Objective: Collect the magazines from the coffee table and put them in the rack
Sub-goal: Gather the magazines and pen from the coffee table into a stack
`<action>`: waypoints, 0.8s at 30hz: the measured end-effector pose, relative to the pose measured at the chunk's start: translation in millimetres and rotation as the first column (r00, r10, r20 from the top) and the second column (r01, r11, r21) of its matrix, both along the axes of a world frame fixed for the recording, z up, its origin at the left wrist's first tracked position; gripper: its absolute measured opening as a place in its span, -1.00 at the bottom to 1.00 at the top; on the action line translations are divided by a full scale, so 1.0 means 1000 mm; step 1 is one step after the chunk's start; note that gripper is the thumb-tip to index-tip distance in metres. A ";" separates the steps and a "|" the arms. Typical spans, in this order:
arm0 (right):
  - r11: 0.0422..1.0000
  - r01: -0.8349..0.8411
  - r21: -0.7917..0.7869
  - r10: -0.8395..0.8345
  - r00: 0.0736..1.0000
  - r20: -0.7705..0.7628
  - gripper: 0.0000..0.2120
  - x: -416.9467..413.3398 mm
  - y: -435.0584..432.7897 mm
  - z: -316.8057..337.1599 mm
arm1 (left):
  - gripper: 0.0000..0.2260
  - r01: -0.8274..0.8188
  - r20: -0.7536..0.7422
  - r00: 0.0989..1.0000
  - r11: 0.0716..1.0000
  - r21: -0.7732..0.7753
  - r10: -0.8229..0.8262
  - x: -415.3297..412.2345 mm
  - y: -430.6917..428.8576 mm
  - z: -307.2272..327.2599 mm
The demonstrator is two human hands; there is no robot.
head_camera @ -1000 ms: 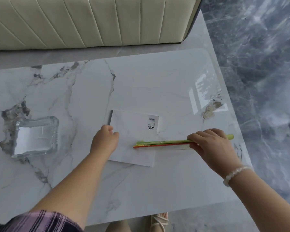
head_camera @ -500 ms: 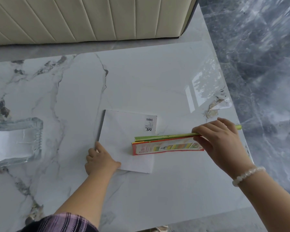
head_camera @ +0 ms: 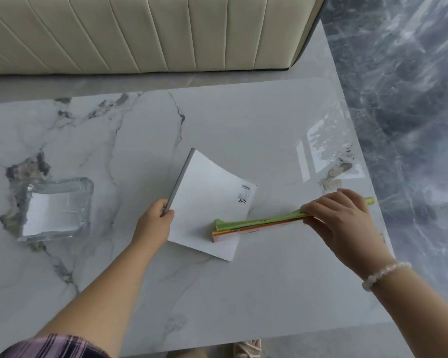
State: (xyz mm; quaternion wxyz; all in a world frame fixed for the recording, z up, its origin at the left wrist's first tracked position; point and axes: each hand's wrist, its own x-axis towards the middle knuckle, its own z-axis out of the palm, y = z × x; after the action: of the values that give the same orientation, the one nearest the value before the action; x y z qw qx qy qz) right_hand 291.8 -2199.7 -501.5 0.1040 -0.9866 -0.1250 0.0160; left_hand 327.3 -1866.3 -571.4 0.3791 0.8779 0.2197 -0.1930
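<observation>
The left hand (head_camera: 154,218) pinches the white magazine (head_camera: 212,202) at its spine corner, tilting it off the coffee table (head_camera: 243,293). The right hand (head_camera: 339,215) clamps the green-and-red magazines (head_camera: 256,224). Slide the white one beneath that grip, squaring spines.

A single head-worn wide-angle camera looks steeply down and forward over the marble bench (head_camera: 243,293), close above it, facing a cream sofa (head_camera: 166,32) beyond the far edge.
</observation>
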 end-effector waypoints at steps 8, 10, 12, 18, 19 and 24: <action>1.000 -0.009 0.010 0.008 0.994 0.110 -0.87 0.004 0.013 0.096 | -0.87 0.420 0.178 0.888 0.905 0.064 -0.425 0.042 -0.055 0.166; 0.999 0.030 0.025 -0.034 0.988 0.151 -0.85 0.009 0.013 0.125 | -0.87 0.502 0.197 0.835 0.858 0.105 -0.513 0.044 -0.072 0.205; 0.996 0.077 0.051 -0.085 0.980 0.183 -0.81 0.012 0.009 0.154 | -0.88 0.587 0.201 0.761 0.787 0.192 -0.617 0.046 -0.087 0.240; 0.968 0.199 0.151 -0.234 0.935 0.268 -0.67 0.014 -0.009 0.229 | -0.85 0.779 0.189 0.518 0.551 0.300 -0.834 0.056 -0.119 0.317; 0.960 0.232 0.156 -0.269 0.920 0.285 -0.65 0.013 -0.013 0.241 | -0.84 0.805 0.190 0.462 0.500 0.320 -0.866 0.058 -0.126 0.329; 0.909 0.385 0.158 -0.416 0.835 0.360 -0.61 -0.004 -0.036 0.291 | -0.79 0.868 0.244 0.259 0.336 0.366 -0.935 0.059 -0.170 0.378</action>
State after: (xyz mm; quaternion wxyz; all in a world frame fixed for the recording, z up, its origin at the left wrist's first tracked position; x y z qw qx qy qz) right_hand 287.9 -2236.0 -210.8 0.1174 -0.9694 0.0659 -0.2054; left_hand 386.5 -2036.1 -193.6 0.1665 0.8892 -0.3926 -0.1657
